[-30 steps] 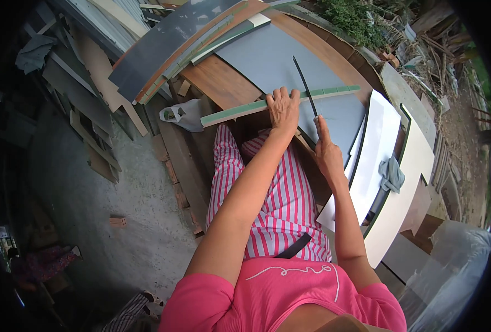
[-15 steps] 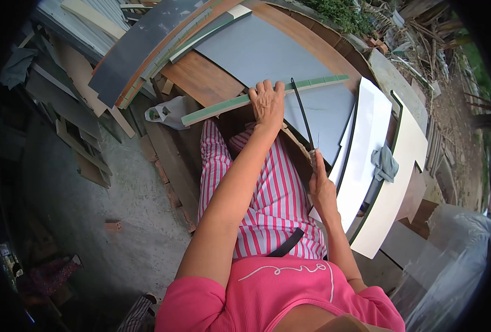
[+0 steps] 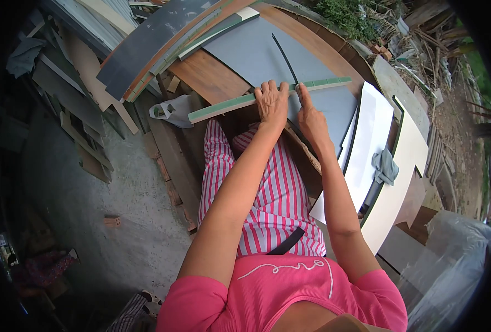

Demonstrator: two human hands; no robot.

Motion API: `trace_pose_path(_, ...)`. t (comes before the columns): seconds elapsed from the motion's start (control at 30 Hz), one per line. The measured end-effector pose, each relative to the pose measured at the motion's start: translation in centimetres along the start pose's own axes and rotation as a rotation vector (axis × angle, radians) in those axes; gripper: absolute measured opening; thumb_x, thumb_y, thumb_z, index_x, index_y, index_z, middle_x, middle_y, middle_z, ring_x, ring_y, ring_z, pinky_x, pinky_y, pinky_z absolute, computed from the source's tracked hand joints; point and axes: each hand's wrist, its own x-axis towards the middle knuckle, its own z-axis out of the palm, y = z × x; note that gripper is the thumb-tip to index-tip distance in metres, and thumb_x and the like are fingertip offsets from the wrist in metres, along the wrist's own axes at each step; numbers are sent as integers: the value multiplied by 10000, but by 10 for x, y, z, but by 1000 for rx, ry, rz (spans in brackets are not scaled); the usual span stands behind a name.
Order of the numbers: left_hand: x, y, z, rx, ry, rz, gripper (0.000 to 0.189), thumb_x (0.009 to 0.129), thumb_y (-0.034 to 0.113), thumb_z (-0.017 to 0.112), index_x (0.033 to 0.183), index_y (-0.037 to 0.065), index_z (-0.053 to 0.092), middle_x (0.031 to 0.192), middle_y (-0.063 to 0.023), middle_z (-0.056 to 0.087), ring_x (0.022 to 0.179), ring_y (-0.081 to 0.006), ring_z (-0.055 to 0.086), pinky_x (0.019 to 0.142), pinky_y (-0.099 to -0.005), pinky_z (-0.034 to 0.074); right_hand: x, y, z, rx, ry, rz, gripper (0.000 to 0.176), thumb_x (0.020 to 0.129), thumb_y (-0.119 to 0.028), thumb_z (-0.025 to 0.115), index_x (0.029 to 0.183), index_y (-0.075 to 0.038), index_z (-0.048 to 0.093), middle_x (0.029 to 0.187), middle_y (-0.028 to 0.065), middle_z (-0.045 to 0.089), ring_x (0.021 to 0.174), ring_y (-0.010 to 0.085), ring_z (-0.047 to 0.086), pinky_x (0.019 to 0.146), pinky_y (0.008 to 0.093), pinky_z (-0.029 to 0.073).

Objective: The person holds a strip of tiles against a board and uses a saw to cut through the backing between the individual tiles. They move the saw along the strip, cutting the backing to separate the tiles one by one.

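A long narrow strip [image 3: 223, 108], green on top with a pale edge and crosswise lines, lies slantwise over the grey panel [image 3: 259, 47] and reaches past its left side. My left hand [image 3: 271, 102] is wrapped over the strip near its middle, pressing it down. Just right of it, my right hand [image 3: 310, 119] is closed around the handle of a saw [image 3: 285, 58], index finger stretched forward. The saw's thin dark length crosses the strip and points away from me over the grey panel. Its handle is mostly hidden in my fingers, and its teeth cannot be made out.
White panels [image 3: 370, 124] and a grey cloth [image 3: 385, 167] lie to the right. A white plastic bag [image 3: 173, 110] sits left of my knees. Curved dark boards [image 3: 157, 36] are stacked at the upper left. A brick [image 3: 112, 222] lies on the concrete floor [image 3: 137, 254].
My right hand has moved forward and up to the strip, pushing the saw farther out across it. My left hand still holds the strip in nearly the same place.
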Motion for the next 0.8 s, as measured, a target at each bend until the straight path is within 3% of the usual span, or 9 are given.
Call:
trace_pose_path(0.13, -1, 1, -3, -8, -13, -24, 106, 855, 123, 513, 938, 102, 576, 922, -117, 559, 944, -276, 519, 848, -420, 364, -11, 5, 3, 35, 17, -8, 660, 870, -46, 442, 1477, -190, 226, 792, 279, 641, 697, 433, 636, 628, 519, 484)
trace_pose_path(0.2, -1, 1, -4, -17, -14, -13, 111, 858, 125, 513, 946, 104, 576, 924, -117, 560, 943, -274, 518, 845, -418, 364, -55, -1, -13, 30, -112, 90, 679, 892, -5, 422, 1492, -203, 173, 1059, 295, 617, 797, 459, 636, 728, 526, 496)
trace_pose_path(0.27, 0, 0, 2, 2, -34, -17, 124, 858, 131, 522, 966, 106, 578, 925, -114, 556, 939, -270, 515, 840, -417, 362, -107, -2, -33, -1, -249, 236, 688, 899, -5, 434, 1497, -208, 163, 1092, 284, 618, 818, 439, 651, 728, 514, 509)
trace_pose_path(0.4, -2, -2, 9, 8, -27, -5, 138, 857, 139, 526, 979, 105, 581, 925, -113, 551, 941, -271, 510, 840, -419, 359, -177, 12, -52, 82, -206, 273, 690, 924, -17, 421, 1505, -252, 131, 1127, 265, 620, 894, 428, 654, 751, 520, 512)
trace_pose_path(0.57, 3, -5, -3, -82, -38, 3, 212, 804, 153, 654, 992, 92, 576, 948, -127, 540, 956, -289, 507, 885, -432, 348, -178, 7, -60, 186, -125, 355, 672, 959, -54, 408, 1509, -295, 108, 1165, 264, 610, 955, 424, 648, 752, 515, 500)
trace_pose_path(0.67, -3, -18, -25, -103, 28, -62, 328, 746, 169, 740, 1010, 77, 569, 955, -133, 536, 972, -299, 508, 904, -457, 335, -166, 7, -51, 171, -91, 274, 662, 965, -67, 406, 1509, -301, 109, 1184, 266, 601, 947, 432, 650, 761, 519, 510)
trace_pose_path(0.7, -7, -28, -29, -51, 22, -79, 433, 727, 213, 765, 1089, 85, 564, 977, -123, 536, 997, -301, 507, 915, -464, 323, -162, 2, -52, 164, -143, 323, 651, 970, -75, 397, 1509, -298, 108, 1211, 273, 581, 937, 434, 652, 782, 523, 521)
trace_pose_path(0.8, -18, -48, -37, 8, 5, -39, 419, 734, 214, 760, 1085, 87, 570, 972, -112, 541, 980, -291, 507, 917, -464, 315, -152, 1, -37, 162, -190, 269, 643, 972, -82, 397, 1510, -282, 107, 1224, 280, 569, 942, 429, 651, 801, 520, 530)
